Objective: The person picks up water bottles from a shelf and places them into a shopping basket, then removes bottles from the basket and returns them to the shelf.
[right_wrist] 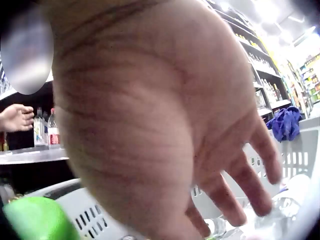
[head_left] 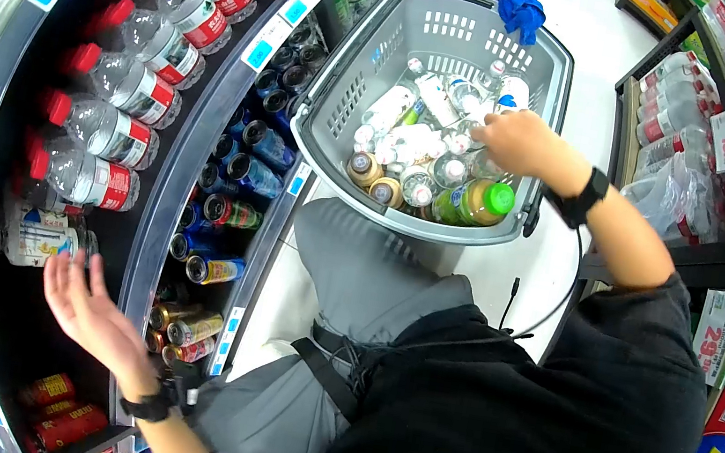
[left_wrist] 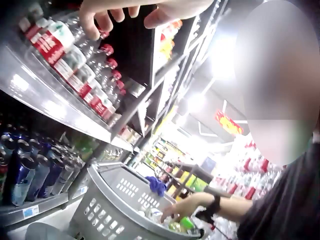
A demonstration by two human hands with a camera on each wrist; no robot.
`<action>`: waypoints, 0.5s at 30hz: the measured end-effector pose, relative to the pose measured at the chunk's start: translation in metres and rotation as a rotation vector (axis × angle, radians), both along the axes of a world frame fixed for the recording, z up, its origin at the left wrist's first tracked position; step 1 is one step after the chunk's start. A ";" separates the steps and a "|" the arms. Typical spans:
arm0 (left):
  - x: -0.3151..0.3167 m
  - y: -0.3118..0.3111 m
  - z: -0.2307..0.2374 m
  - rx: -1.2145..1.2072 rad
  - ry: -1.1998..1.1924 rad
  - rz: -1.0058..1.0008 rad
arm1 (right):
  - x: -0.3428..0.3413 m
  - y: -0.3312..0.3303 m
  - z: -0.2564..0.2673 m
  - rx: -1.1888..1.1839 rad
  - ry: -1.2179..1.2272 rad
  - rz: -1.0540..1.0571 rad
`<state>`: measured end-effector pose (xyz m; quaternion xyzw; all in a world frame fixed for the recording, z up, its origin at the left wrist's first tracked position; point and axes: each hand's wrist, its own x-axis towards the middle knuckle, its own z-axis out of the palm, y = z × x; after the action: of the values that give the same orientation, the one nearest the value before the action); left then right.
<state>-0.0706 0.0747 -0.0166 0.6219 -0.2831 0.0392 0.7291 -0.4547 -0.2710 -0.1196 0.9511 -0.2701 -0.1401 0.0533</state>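
Observation:
In the head view my left hand (head_left: 91,305) is at the shelf on the left, fingers spread and holding nothing. Just beyond its fingertips lies a clear bottle with a white and blue label (head_left: 40,238). My right hand (head_left: 520,144) reaches into the grey basket (head_left: 419,226), over a pile of clear bottles (head_left: 413,144). Its fingers (right_wrist: 252,185) point down, loosely bent and apart, with the tips right at the clear plastic of a bottle. A green-capped bottle (head_left: 487,201) and brown-capped bottles (head_left: 363,168) lie at the basket's near side.
Red-capped bottles (head_left: 105,176) line the left shelf, with cans (head_left: 243,172) on the shelf below. A blue cloth (head_left: 517,6) hangs over the basket's far rim. Shelves of packed bottles (head_left: 680,106) stand on the right. A black cable (head_left: 559,305) runs from my right wrist.

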 end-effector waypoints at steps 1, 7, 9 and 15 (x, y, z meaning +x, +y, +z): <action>-0.021 -0.003 0.000 0.058 -0.002 -0.080 | -0.005 -0.010 -0.004 0.070 0.116 0.011; -0.078 -0.019 -0.029 0.238 -0.156 -0.329 | 0.009 -0.055 -0.033 0.322 0.338 0.088; -0.079 -0.019 -0.042 0.245 -0.075 -0.356 | 0.016 -0.060 -0.034 0.417 0.539 0.069; -0.072 -0.013 -0.052 0.251 0.031 -0.318 | 0.022 -0.072 -0.041 0.517 0.608 -0.062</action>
<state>-0.1425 0.0614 -0.0688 0.6559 -0.3691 -0.1218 0.6471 -0.4324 -0.3427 -0.1608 0.8397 -0.2263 -0.4803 -0.1144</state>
